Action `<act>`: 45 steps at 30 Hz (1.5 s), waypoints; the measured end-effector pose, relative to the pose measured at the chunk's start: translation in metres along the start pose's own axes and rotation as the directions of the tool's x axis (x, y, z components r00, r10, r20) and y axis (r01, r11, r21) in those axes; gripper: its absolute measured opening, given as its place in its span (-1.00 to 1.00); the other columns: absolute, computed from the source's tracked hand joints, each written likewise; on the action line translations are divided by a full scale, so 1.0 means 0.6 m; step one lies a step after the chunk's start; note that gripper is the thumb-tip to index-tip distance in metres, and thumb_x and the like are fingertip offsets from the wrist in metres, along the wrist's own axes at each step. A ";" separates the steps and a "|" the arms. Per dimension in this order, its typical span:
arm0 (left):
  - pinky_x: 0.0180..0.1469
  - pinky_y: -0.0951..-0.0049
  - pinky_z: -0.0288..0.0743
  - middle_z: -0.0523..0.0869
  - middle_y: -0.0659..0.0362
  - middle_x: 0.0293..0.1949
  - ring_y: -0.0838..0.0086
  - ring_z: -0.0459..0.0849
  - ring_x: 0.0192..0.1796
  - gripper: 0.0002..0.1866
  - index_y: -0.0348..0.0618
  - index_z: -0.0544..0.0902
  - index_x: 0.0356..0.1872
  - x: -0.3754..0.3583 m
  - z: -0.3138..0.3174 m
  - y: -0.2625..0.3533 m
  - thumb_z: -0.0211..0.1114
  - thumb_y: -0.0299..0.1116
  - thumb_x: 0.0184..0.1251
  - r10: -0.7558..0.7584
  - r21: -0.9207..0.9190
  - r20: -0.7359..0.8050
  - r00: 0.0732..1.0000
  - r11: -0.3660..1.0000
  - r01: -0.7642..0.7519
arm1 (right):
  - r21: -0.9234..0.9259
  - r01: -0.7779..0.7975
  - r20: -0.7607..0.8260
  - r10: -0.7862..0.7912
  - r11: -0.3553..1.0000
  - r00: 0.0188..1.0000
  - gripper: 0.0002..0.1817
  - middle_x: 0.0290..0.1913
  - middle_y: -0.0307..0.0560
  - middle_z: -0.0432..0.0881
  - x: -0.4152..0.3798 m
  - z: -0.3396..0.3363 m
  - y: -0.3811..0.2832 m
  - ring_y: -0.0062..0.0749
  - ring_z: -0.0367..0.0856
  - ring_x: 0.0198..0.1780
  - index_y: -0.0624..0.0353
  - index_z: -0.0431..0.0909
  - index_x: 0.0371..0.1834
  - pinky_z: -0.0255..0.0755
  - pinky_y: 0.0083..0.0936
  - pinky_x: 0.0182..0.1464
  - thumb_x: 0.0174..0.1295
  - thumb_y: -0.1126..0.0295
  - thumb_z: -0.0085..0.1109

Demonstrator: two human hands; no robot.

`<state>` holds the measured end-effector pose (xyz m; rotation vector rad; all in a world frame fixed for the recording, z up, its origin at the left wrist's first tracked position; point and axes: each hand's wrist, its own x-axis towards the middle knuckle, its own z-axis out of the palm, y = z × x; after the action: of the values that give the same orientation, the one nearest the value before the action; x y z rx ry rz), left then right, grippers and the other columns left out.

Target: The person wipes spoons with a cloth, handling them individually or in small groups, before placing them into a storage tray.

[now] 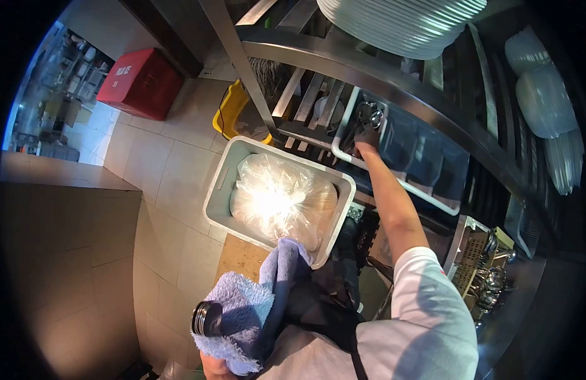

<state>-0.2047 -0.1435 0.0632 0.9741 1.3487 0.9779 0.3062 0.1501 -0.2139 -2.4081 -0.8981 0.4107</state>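
Note:
At the lower left, my left hand [216,367] is mostly under a fluffy lilac cloth [245,307]. Several stacked metal spoons or ladles [207,318] stick out of the cloth, held through it. My right hand [367,140] reaches into a white-rimmed divided tray [430,198] on the metal rack. Shiny metal utensils [370,114] lie right at its fingers, which are dark and partly hidden. In front of me stands a grey tub [218,201] with a clear plastic bag [274,196] inside, bright with glare.
Stacked white plates [400,25] sit on the upper rack [369,57]. Plastic containers [540,95] are at the right, above baskets of cutlery [489,278]. A red box [141,82] and a yellow bucket [226,117] stand on the tiled floor [173,164].

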 end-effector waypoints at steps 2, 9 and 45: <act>-0.04 0.30 0.35 0.56 0.01 -0.19 0.22 0.53 -0.13 -0.70 -0.33 0.50 -0.22 -0.001 -0.001 0.005 0.07 -0.55 -0.07 0.042 0.057 0.024 0.999 0.997 -0.044 | -0.133 -0.003 -0.039 -0.002 0.991 0.999 -0.72 -0.32 0.07 0.57 -0.044 -0.033 -0.038 -0.06 0.54 -0.26 0.13 0.48 -0.31 0.40 -0.25 -0.22 -0.05 0.21 0.09; -0.06 0.30 0.35 0.57 0.00 -0.22 0.20 0.54 -0.15 -0.74 -0.33 0.55 -0.29 0.073 0.073 0.043 0.09 -0.55 -0.11 0.216 0.185 0.133 0.967 0.954 -0.238 | 0.670 0.198 0.163 -0.402 0.715 0.901 -0.88 -0.66 -0.24 0.48 -0.283 -0.068 -0.007 -0.62 0.42 -0.65 0.20 0.45 -0.50 0.29 -0.67 -0.65 0.11 0.45 -0.06; -0.16 0.37 0.49 0.55 0.02 -0.21 0.36 0.58 -0.23 -0.60 -0.34 0.38 -0.04 0.192 0.093 0.240 -0.14 -0.20 0.31 0.392 -0.270 -0.238 0.888 0.852 -0.449 | 0.643 -0.511 0.438 -0.274 -0.570 0.856 -0.54 -0.03 -0.08 0.47 -0.400 -0.303 -0.070 -0.20 0.39 0.04 0.11 0.39 -0.04 0.16 -0.22 0.16 0.15 0.01 -0.17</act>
<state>-0.1491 0.0106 0.1644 0.9692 1.0833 1.5991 0.1902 -0.0528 -0.0197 -0.3091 0.1471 1.2738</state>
